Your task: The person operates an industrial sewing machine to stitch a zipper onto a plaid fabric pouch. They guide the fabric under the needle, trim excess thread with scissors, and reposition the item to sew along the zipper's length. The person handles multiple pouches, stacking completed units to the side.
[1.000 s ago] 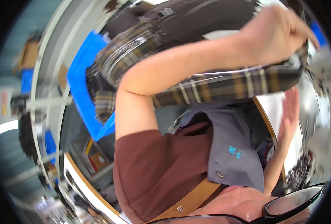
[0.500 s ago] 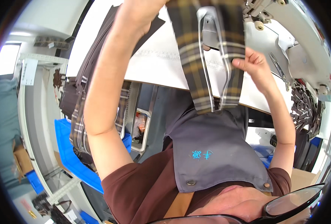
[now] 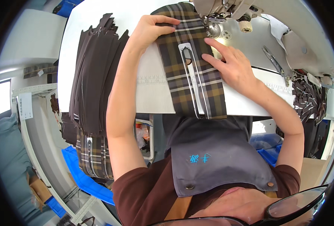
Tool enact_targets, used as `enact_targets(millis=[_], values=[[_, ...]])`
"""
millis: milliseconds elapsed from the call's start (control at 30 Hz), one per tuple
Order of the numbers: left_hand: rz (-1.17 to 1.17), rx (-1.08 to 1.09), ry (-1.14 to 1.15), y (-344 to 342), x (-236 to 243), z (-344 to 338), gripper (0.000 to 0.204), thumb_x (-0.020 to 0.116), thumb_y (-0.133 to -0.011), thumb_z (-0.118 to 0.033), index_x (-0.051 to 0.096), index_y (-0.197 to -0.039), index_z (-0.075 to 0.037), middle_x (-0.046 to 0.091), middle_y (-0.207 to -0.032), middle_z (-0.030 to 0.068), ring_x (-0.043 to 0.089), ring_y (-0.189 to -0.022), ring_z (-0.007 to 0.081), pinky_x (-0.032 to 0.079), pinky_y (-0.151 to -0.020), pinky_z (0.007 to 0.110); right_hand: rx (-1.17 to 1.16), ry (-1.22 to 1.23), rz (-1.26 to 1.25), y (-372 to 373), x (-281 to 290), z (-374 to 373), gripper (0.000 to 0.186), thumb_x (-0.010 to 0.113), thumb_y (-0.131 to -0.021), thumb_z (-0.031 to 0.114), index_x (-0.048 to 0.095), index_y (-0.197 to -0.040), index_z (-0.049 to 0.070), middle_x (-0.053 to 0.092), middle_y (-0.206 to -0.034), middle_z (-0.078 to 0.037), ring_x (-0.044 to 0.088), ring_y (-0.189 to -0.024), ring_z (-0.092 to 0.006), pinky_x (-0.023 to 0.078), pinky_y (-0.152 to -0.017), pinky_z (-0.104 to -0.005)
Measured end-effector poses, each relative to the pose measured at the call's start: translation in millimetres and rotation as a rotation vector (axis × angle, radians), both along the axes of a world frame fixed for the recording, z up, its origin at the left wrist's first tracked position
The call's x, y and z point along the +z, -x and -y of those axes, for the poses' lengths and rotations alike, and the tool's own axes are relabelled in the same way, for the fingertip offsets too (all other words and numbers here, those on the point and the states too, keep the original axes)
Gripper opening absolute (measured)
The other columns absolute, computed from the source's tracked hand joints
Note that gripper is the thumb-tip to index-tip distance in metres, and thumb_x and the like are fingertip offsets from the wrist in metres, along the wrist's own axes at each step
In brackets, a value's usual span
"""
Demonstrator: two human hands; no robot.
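Note:
A long plaid fabric panel (image 3: 174, 67), brown and black with white lines, lies on the white sewing table, its near end reaching the front edge. A long slit with white borders (image 3: 186, 48) runs down its middle; pale surface shows through. My left hand (image 3: 152, 32) rests on the panel's far left part, thumb and fingers stretched out and apart. On the panel's right edge lies my right hand (image 3: 233, 62), index finger and thumb spread, the fingertips close to the sewing machine's presser foot area (image 3: 212, 28). The undersides of both hands are hidden.
The sewing machine (image 3: 306, 34) fills the far right. Thread snips (image 3: 274, 60) lie beside it, near a bundle of dark patterned scraps (image 3: 310, 98). Dark brown fabric strips (image 3: 93, 79) are stacked at left, over plaid pieces (image 3: 95, 158) and a blue bin (image 3: 86, 184). Rulers mark the tabletop (image 3: 152, 81).
The plaid panel, held raised before, has come down flat on the table. My left hand has moved down into view onto it; my right hand has shifted left to its edge.

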State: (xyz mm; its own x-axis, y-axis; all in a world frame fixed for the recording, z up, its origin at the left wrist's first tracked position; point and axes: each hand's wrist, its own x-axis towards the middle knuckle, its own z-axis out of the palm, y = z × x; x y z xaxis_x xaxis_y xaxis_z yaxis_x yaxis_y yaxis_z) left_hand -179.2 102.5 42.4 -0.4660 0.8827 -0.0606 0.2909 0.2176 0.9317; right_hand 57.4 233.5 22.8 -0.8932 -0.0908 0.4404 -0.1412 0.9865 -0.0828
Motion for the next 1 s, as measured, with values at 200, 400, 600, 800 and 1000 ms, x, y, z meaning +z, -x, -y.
enact_targets(millis=[200,400,600,800,1000], values=[[-0.37,0.358,-0.063,0,-10,1,0.029,0.068,-0.076,-0.009,0.07,-0.104,-0.009,0.068,-0.096,0.0106,0.061,-0.088,0.0159,0.047,-0.08,0.028,0.092,0.033,-0.141,39,-11,-20,0.033,0.058,-0.07,0.002,0.062,-0.102,0.005,0.063,-0.107,-0.004,0.063,-0.084,-0.0207,0.051,-0.068,-0.0319],[-0.942,0.058,-0.192,-40,-17,-2,0.018,0.067,-0.081,-0.018,0.07,-0.097,-0.012,0.068,-0.102,0.0022,0.06,-0.096,0.0205,0.037,-0.096,0.046,-0.032,-0.096,-0.087,26,-4,-33,0.033,0.059,-0.068,0.003,0.062,-0.101,0.005,0.063,-0.107,-0.005,0.062,-0.084,-0.021,0.052,-0.068,-0.032],[-1.004,-0.019,-0.123,-70,-21,-5,0.019,0.065,-0.083,-0.021,0.07,-0.099,-0.012,0.066,-0.108,-0.0004,0.06,-0.099,0.02,0.021,-0.103,0.059,-0.21,0.047,-0.013,6,7,-48,0.03,0.064,-0.069,0.007,0.065,-0.099,0.011,0.064,-0.094,-0.004,0.06,-0.076,-0.0223,0.05,-0.06,-0.033],[-1.037,-0.032,-0.092,-69,-16,-5,0.023,0.064,-0.084,-0.021,0.068,-0.105,-0.015,0.061,-0.1,-0.0015,0.059,-0.09,0.019,0.025,-0.101,0.056,-0.121,0.058,-0.175,29,2,-43,0.02,0.066,-0.08,0.016,0.066,-0.1,0.013,0.063,-0.08,-0.005,0.058,-0.068,-0.025,0.048,-0.057,-0.0357],[-1.014,-0.04,-0.115,-66,-20,-7,0.025,0.065,-0.083,-0.022,0.068,-0.107,-0.015,0.055,-0.09,-0.0001,0.056,-0.087,0.0172,0.029,-0.099,0.05,-0.157,0.221,-0.189,33,-11,-50,0.02,0.067,-0.079,0.019,0.066,-0.097,0.012,0.062,-0.072,-0.007,0.059,-0.066,-0.0255,0.047,-0.054,-0.036]])
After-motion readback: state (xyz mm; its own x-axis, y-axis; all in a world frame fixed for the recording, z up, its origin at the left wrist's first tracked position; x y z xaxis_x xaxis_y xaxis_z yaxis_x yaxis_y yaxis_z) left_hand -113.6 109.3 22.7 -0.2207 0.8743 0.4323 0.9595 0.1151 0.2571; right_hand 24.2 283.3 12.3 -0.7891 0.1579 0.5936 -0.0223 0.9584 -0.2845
